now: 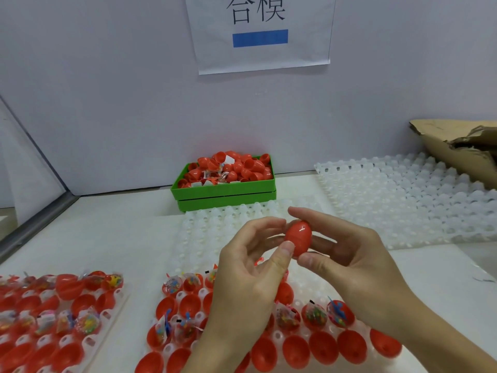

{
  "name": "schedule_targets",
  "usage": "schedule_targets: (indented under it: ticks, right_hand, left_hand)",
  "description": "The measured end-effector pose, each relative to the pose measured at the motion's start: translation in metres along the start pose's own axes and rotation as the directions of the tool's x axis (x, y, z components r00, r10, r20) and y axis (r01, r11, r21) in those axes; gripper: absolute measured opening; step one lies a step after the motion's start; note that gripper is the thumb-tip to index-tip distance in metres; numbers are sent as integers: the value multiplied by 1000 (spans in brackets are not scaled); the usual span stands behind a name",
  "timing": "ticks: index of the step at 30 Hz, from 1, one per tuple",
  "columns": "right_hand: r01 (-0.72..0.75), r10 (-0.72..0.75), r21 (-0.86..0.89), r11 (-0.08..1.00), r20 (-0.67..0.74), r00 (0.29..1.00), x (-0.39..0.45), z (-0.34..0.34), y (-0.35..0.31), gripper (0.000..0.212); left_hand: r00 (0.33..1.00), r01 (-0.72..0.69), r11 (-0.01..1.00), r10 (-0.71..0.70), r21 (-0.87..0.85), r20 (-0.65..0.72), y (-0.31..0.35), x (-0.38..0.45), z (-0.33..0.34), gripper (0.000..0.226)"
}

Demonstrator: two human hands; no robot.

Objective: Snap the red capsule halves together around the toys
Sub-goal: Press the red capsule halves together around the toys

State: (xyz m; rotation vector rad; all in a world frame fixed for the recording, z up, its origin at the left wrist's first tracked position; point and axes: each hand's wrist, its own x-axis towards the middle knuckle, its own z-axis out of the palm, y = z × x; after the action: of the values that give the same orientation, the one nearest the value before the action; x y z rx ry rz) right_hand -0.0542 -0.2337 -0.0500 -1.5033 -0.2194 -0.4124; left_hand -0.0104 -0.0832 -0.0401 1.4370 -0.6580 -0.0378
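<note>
A red capsule (298, 237), its two halves joined into an egg shape, is held in the air above the white tray (215, 232). My left hand (250, 275) pinches its left side between thumb and fingers. My right hand (347, 259) grips its right side, thumb below and forefinger over the top. Under my hands the tray holds several open red halves (322, 348), some with bagged toys (314, 316) in them.
A second tray of red halves and toys (53, 319) lies at the left. A green box (223, 189) full of red capsules stands at the back against the wall. Stacked white trays (416, 200) and torn cardboard (462, 146) lie at the right.
</note>
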Motion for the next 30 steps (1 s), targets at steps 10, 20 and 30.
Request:
schedule_targets:
  ticks: [10,20,30]
  right_hand:
    - [121,-129,-85,989,-95,987,1,2,-2,39]
    - [38,-50,-136,990,-92,994,-1,5,-8,16]
    - [-73,66,-64,995,-106,992,-1,3,0,28]
  left_hand:
    - [1000,-21,1000,21,-7,-1,0,0,1,20]
    - [974,-211,951,224,228,-33,-3,1,-3,35]
    - [959,-261,872,283,414,7,-6,1,-5,25]
